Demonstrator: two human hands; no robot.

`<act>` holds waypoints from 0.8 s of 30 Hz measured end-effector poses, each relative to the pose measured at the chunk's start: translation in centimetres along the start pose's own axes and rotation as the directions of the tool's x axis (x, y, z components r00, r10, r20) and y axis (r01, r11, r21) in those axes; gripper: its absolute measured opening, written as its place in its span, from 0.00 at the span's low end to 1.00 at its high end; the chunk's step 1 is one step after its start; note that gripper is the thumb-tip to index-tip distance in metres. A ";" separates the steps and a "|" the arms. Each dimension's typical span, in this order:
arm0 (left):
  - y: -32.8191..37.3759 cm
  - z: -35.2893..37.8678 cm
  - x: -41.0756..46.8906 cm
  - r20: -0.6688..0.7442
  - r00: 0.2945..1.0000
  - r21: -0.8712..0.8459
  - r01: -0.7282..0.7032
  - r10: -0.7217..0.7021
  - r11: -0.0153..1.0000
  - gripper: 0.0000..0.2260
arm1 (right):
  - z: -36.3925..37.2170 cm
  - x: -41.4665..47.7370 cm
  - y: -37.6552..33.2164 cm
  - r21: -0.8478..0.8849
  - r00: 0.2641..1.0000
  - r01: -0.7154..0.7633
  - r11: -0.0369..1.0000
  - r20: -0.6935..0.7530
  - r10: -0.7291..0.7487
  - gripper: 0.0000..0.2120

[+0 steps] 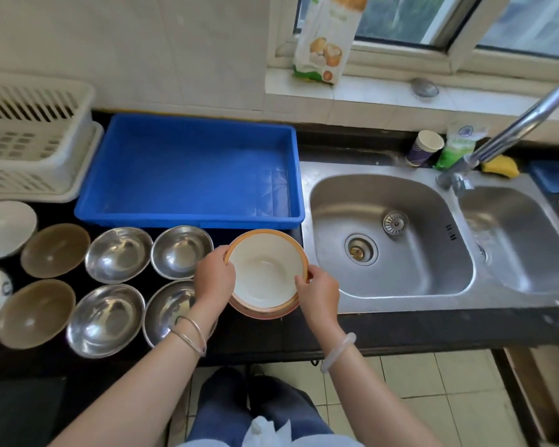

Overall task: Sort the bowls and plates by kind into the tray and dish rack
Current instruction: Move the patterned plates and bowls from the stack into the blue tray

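Note:
A cream bowl with an orange rim (265, 269) sits on top of another dish (265, 312) at the counter's right end. My left hand (214, 275) grips its left rim and my right hand (317, 293) grips its right rim. Left of it stand several steel bowls, among them one (181, 251) and another (118, 254), plus two brown bowls (55, 250) (35, 312) and white bowls (5, 227) at the far left. An empty blue tray (188, 171) lies behind them. The white dish rack (29, 137) stands at the back left.
A double steel sink (391, 237) with a tap (510, 130) lies to the right. Behind it stand a paper cup (425, 150), a green bag (455, 146) and a yellow sponge (501, 166). A food packet (326, 37) leans on the window sill.

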State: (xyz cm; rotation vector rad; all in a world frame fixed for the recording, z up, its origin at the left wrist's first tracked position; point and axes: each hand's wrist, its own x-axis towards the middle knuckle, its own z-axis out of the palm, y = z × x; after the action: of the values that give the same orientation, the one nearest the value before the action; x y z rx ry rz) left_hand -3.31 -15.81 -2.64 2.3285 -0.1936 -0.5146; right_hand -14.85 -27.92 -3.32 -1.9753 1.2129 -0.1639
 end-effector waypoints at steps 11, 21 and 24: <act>4.1 -1.9 0.5 0.028 0.997 -0.086 -0.066 0.068 0.994 0.14 | -5.3 0.8 -2.4 0.024 0.997 0.002 1.000 -0.075 0.000 0.06; 9.0 3.8 -1.6 0.285 0.951 -0.204 -0.063 0.121 0.977 0.13 | -12.8 1.3 1.7 -0.050 0.970 -0.133 0.990 -0.212 0.120 0.07; 9.4 6.4 -2.3 0.349 0.929 -0.175 -0.067 0.126 0.982 0.14 | -13.8 1.2 4.1 -0.048 0.959 -0.189 0.981 -0.226 0.174 0.08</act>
State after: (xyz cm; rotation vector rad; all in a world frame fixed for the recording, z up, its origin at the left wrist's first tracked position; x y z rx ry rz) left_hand -8.01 -25.97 0.35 2.0415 -0.4224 -0.8725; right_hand -23.70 -37.55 2.91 -1.9305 1.5554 -0.2559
